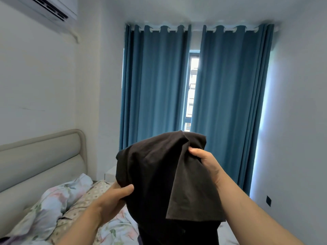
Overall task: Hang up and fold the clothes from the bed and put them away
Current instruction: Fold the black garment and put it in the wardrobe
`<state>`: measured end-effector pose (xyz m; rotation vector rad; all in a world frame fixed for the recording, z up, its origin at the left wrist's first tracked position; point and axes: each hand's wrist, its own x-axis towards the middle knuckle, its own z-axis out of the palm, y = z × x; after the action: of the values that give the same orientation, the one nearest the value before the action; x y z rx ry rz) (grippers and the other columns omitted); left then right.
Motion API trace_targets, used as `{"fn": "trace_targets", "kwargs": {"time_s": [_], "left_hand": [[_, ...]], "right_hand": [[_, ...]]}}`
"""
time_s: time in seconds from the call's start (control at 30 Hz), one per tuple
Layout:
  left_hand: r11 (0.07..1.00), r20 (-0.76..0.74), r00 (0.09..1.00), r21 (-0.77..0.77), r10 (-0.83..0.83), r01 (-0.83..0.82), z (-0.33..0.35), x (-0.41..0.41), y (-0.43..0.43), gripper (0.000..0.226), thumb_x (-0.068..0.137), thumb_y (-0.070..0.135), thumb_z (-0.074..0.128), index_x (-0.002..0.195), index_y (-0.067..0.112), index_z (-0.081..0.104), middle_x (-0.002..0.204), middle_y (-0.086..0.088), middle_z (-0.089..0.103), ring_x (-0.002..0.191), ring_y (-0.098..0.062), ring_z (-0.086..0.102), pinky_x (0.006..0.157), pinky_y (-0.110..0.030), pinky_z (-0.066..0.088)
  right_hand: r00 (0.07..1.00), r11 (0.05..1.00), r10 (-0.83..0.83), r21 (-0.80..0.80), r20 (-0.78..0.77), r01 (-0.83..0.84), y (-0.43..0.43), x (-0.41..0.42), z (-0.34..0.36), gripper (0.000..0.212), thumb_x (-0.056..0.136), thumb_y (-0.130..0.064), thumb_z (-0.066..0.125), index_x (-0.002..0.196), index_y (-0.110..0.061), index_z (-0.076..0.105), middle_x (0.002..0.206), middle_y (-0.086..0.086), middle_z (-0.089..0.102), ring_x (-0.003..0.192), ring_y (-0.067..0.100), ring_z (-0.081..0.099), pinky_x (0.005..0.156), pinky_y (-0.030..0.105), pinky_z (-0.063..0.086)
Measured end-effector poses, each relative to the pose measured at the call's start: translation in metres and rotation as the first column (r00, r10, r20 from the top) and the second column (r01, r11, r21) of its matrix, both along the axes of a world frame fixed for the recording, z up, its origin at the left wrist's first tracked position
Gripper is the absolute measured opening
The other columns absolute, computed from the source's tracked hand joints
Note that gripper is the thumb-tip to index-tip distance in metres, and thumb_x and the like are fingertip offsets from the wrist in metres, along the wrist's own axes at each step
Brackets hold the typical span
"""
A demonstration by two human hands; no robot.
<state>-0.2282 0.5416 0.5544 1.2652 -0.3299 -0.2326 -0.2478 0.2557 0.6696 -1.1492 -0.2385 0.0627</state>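
Black garment (155, 174), in L fingers (127, 189), R fingers (194, 151)

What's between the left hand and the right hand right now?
In the head view, only the dark garment: the left hand grips its lower left edge, and the right hand pinches a fold near its top.

I note dim, bluish light overall; daylight glares white through the window gap (193, 82) between the curtains (155, 89). Edges bend; air conditioner (44, 7) blurred.
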Motion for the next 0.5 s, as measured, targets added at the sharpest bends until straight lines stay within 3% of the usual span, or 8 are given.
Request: {"fn": "trace_targets", "kwargs": {"time_s": [0.1,0.23,0.33,0.4,0.5], "left_hand": [[0.994,-0.066,0.994,-0.064,0.089,-0.093,0.003,-0.018,-0.022,0.105,0.04,0.029,0.1,0.133,0.009,0.056,0.124,-0.013,0.069,0.113,-0.032,0.066,0.092,-0.042,0.052],[0.965,-0.185,0.964,-0.142,0.193,-0.22,0.013,-0.042,-0.022,0.07,0.055,0.02,0.085,0.12,0.002,0.067,0.117,-0.02,0.07,0.105,-0.037,0.069,0.086,-0.045,0.055],[0.941,-0.151,0.948,-0.157,0.279,-0.301,0.021,-0.064,-0.015,0.046,0.063,0.013,0.075,0.107,-0.001,0.074,0.11,-0.023,0.072,0.095,-0.036,0.072,0.071,-0.038,0.06],[0.894,-0.128,0.916,-0.2,0.381,-0.4,0.028,-0.082,-0.01,0.045,0.069,0.013,0.067,0.11,-0.005,0.072,0.11,-0.024,0.071,0.092,-0.036,0.072,0.073,-0.038,0.06],[0.808,-0.094,0.842,-0.242,0.531,-0.537,0.039,-0.108,0.005,0.055,0.072,0.011,0.06,0.121,-0.011,0.061,0.113,-0.027,0.067,0.095,-0.036,0.069,0.083,-0.039,0.058]], "right_hand": [[0.998,0.998,0.054,0.007,-0.013,-0.054,-0.002,0.003,-0.003,0.025,0.074,-0.016,0.059,0.077,-0.004,0.081,0.083,0.016,0.076,0.069,0.027,0.074,0.058,0.033,0.06],[0.994,0.993,0.098,-0.057,-0.043,-0.1,-0.008,0.007,-0.011,0.025,0.068,-0.021,0.066,0.079,-0.004,0.081,0.086,0.018,0.075,0.071,0.029,0.074,0.063,0.034,0.061],[0.986,0.985,0.148,-0.08,-0.083,-0.154,-0.008,0.01,-0.018,0.031,0.061,-0.022,0.07,0.081,-0.001,0.08,0.086,0.02,0.075,0.07,0.032,0.073,0.063,0.036,0.06],[0.98,0.981,0.163,-0.088,-0.11,-0.173,-0.001,0.012,-0.023,0.031,0.058,-0.023,0.069,0.079,-0.003,0.08,0.086,0.02,0.075,0.07,0.033,0.073,0.065,0.038,0.061],[0.978,0.97,0.124,-0.185,-0.165,-0.154,0.026,0.014,-0.031,0.038,0.067,-0.026,0.072,0.097,-0.005,0.079,0.102,0.02,0.075,0.089,0.035,0.071,0.092,0.043,0.055]]}}
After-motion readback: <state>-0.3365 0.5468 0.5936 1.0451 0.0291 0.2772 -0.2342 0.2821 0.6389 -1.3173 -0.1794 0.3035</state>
